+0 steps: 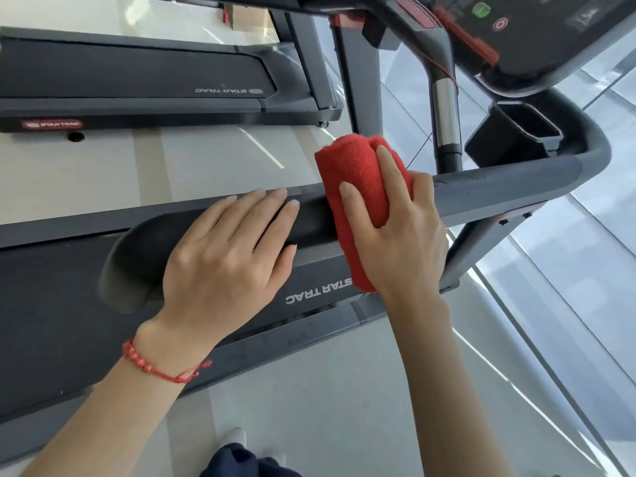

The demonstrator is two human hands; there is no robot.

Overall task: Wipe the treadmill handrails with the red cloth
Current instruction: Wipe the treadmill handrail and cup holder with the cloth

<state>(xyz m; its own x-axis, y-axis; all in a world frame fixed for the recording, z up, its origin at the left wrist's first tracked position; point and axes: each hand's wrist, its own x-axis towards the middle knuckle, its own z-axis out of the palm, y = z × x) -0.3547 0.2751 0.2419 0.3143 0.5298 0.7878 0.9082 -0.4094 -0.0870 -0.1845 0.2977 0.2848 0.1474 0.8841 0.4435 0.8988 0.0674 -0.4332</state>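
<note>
Right hand: my right hand (399, 235) presses the red cloth (354, 187) down over the handrail (499, 187), fingers spread across the cloth and curled round it.
Left hand: my left hand (227, 263) lies on the same rail just beside the cloth, fingers straight and draped over the top, grasping nothing. A red bead bracelet (155, 366) sits at that wrist.
Cloth position: folded into a thick pad, draped over the rail about midway along its straight run, one end hanging below toward the belt (51, 321).
Cloth look: bright red, nubbly terry texture, plump and apparently dry; no wet streak shows on the rail.
Rail look: dark, matte, rounded, curving up at the far end toward the cup holder (516, 132) and console (550, 36).
Risk, slipping: I judge the loose folds could bunch or roll off the round rail if I push without wrapping underneath.
Risk, missed areas: the underside and the rounded near end by my left hand could go unwiped.
Risk, snag: sweeping too far could knock the cup holder.
</note>
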